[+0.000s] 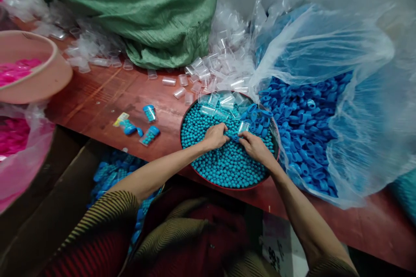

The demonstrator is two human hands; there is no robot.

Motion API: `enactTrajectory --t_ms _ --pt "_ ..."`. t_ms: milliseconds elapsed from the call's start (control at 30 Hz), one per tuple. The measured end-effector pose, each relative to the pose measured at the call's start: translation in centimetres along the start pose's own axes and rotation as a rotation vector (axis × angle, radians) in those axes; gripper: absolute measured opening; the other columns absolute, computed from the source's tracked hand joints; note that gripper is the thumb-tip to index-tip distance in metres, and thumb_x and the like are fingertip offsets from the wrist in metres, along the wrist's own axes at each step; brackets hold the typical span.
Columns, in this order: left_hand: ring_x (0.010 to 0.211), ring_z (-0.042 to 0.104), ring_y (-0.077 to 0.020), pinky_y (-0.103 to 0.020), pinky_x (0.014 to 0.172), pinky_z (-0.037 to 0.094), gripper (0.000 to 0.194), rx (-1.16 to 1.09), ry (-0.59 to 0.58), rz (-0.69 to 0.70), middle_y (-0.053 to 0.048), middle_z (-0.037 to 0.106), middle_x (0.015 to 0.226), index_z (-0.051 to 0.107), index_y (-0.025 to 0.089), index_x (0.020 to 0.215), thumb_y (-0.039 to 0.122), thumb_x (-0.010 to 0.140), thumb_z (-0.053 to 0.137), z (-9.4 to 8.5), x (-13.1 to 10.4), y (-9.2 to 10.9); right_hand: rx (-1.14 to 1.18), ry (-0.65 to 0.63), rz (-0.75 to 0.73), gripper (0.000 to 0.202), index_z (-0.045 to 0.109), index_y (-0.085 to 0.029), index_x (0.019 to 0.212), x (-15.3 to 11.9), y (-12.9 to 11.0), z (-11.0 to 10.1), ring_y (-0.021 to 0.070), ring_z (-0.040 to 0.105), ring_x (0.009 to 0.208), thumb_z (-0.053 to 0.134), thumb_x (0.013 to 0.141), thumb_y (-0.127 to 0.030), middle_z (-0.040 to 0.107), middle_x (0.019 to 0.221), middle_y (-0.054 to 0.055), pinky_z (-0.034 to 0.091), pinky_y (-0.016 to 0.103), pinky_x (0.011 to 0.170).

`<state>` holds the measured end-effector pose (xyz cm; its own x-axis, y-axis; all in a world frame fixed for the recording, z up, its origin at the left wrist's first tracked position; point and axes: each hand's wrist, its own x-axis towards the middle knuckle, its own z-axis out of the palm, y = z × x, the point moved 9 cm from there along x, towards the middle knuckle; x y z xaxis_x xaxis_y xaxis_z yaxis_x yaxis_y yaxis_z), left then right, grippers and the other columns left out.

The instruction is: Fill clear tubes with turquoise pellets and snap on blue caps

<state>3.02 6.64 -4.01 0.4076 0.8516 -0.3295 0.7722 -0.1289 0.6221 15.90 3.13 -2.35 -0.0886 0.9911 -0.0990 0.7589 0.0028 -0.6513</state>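
Clear cup (243,127), toward two o'clock from basin (234,188) centre: likely light, slick; pinch walls. Left hand (216,136), right hand (256,147): closure indiscernible from here.

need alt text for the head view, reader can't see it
A person's left hand and right hand nearly meet over a round tray of blue beads, with clear cups and blue caps in it. A plastic bag of blue caps sits right; filled cups lie left on the red table.
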Motion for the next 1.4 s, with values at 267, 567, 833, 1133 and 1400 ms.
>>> enactTrajectory --t_ms 267,567,833,1133,1400 --pt "0.099 0.059 -0.0233 -0.032 0.088 0.044 0.027 0.021 0.012 0.036 -0.009 0.065 0.104 0.061 0.015 0.103 0.025 0.078 0.058 0.1 -1.0 0.3 0.303 -0.017 0.056 0.027 0.059 -0.020 0.100 0.9 0.0 0.2 0.0122 0.043 0.048 0.044 0.082 -0.032 0.049 0.056 -0.005 0.037 0.024 0.049" --pt "0.081 0.053 -0.0164 -0.030 0.080 0.045 0.012 -0.263 -0.001 0.237 0.000 0.056 0.082 0.051 0.017 0.092 0.020 0.081 0.047 -0.8 -2.0 0.6 0.166 -0.032 -0.091 0.030 0.065 -0.019 0.101 -0.3 -2.4 -1.0 0.0134 0.052 0.059 0.057 0.078 -0.037 0.058 0.066 -0.002 0.043 0.026 0.059" --pt "0.081 0.056 -0.0162 -0.031 0.074 0.051 0.029 -0.576 0.087 0.233 -0.004 0.055 0.095 0.046 0.016 0.111 0.022 0.082 0.046 -0.8 -2.8 0.6 0.258 0.131 -0.044 0.038 0.068 -0.016 0.108 -0.8 -3.1 -0.8 0.0133 0.053 0.054 0.047 0.084 -0.036 0.062 0.065 0.001 0.045 0.027 0.058" --pt "0.063 0.053 -0.0100 -0.026 0.058 0.052 0.043 -0.623 0.000 0.227 -0.003 0.055 0.095 0.043 0.017 0.125 0.021 0.083 0.045 -0.2 -3.2 0.5 0.336 0.178 0.010 0.031 0.070 -0.017 0.100 -1.4 -2.9 -0.9 0.0111 0.049 0.053 0.051 0.084 -0.036 0.062 0.065 0.000 0.041 0.024 0.054" --pt "0.053 0.048 -0.0057 -0.018 0.042 0.044 0.055 -0.820 -0.074 0.189 -0.002 0.053 0.091 0.037 0.018 0.133 0.022 0.080 0.050 0.3 -3.7 0.6 0.408 0.199 0.083 0.027 0.070 -0.018 0.089 -1.6 -2.7 -0.6 0.0099 0.049 0.052 0.054 0.082 -0.039 0.059 0.064 -0.002 0.040 0.023 0.052"
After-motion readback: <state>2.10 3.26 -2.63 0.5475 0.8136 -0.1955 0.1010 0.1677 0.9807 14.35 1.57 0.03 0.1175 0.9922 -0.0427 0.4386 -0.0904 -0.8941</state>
